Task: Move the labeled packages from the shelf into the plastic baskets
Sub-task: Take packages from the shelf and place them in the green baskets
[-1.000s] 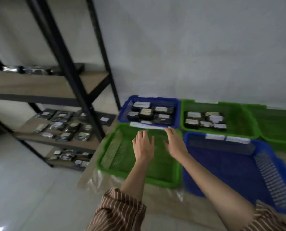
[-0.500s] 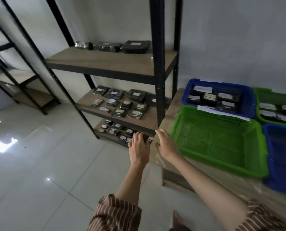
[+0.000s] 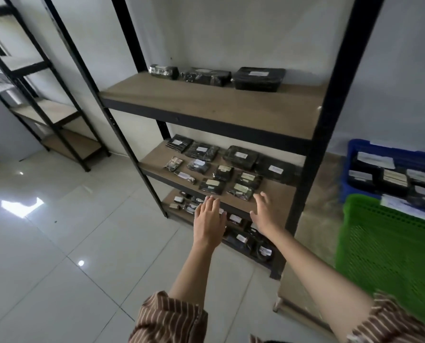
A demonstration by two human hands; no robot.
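Note:
A black metal shelf with wooden boards stands in front of me. Several dark packages with white labels lie on its middle board, three more on the upper board, and several small ones on the lowest. My left hand and my right hand reach out with straight, spread fingers just in front of the middle board's edge, holding nothing. At the right, an empty green basket sits in front of a blue basket that holds labeled packages.
The baskets rest on a low plastic-covered table right of the shelf. A second, bare black shelf stands at the far left. Shiny white floor tiles lie below. The shelf's right post rises beside my right hand.
My view has swung left from the baskets to the shelf. Both hands left the green basket and moved, empty, up to the edge of the middle shelf board.

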